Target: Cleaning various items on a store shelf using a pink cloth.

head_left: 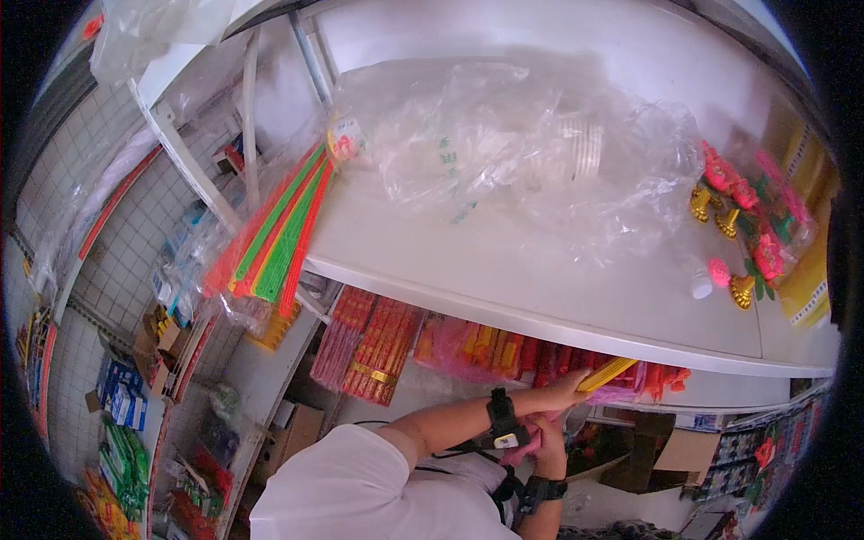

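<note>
My left hand reaches to the front of the lower shelf, its fingers closed on a bundle of slim yellow sticks. Just below and nearer to me, my right hand is closed round something pink and crumpled, which looks like thin plastic. Both wrists wear black straps with small devices. Behind the yellow bundle, red and orange packets lie in pink plastic along the shelf. Red and gold patterned packs stand to their left.
Above my hands, a white shelf carries clear plastic bags with stacked cups. Pink flowers on gold stands sit at its right end. Green and red plastic strips hang at its left corner. An opened cardboard box is at lower right.
</note>
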Demonstrator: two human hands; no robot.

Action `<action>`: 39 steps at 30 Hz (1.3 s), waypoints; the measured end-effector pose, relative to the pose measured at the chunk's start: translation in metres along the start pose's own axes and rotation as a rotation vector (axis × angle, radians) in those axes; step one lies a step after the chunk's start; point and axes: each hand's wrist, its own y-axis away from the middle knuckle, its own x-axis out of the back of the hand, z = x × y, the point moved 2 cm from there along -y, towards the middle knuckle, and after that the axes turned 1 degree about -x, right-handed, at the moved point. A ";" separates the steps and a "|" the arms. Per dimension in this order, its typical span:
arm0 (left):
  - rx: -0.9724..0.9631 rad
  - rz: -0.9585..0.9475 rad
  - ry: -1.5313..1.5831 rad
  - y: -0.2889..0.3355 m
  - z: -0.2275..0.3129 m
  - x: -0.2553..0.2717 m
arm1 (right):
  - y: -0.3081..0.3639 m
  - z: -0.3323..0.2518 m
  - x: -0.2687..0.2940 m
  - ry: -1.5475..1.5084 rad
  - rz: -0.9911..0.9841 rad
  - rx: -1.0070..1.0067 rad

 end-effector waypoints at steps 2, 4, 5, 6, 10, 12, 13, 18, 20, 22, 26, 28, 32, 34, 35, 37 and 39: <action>0.115 -0.170 0.056 -0.008 0.030 0.005 | -0.001 0.003 0.023 0.029 -0.040 -0.099; 0.226 -0.321 0.105 -0.010 0.041 0.005 | -0.008 0.021 0.050 0.065 -0.098 -0.204; 0.121 -0.372 -0.018 -0.011 0.041 -0.004 | -0.013 0.036 0.070 0.080 -0.108 -0.190; 0.017 -0.416 -0.140 -0.012 0.041 -0.009 | -0.017 0.044 0.080 0.095 -0.120 -0.181; -0.023 -0.486 -0.214 -0.002 0.066 -0.012 | 0.012 0.010 0.017 0.198 -0.069 -0.136; -0.044 -0.489 -0.254 0.001 0.060 -0.017 | -0.003 0.021 0.045 0.401 -0.147 -0.064; -0.068 -0.508 -0.290 0.001 0.065 -0.020 | -0.009 0.028 0.060 0.597 -0.210 0.015; -0.118 -0.443 -0.549 0.001 0.083 0.014 | 0.004 0.011 0.047 0.668 -0.165 0.252; 0.134 -0.399 -0.598 -0.001 0.107 0.043 | -0.013 0.008 0.102 0.600 0.021 0.099; 0.141 -0.247 -0.619 0.011 0.074 0.071 | 0.006 -0.020 0.089 0.263 -0.025 0.157; 0.167 0.064 -0.605 0.032 0.044 0.131 | 0.023 -0.048 0.127 -0.183 0.430 0.345; 0.053 0.442 -0.578 0.048 0.000 0.150 | 0.022 -0.054 0.142 -0.448 0.355 0.283; 0.582 0.073 -1.070 0.037 0.043 0.177 | 0.030 -0.070 0.123 -0.535 0.334 0.296; 0.312 0.281 -0.793 0.029 0.011 0.183 | 0.022 -0.068 0.119 -0.502 0.259 0.345; 0.309 0.261 -0.794 0.026 0.011 0.182 | 0.022 -0.066 0.119 -0.512 0.274 0.354; 0.327 0.186 -0.843 0.019 0.021 0.181 | 0.020 -0.061 0.117 -0.540 0.318 0.289; 0.312 0.161 -0.892 0.014 0.017 0.178 | 0.015 -0.055 0.122 -0.603 0.342 0.257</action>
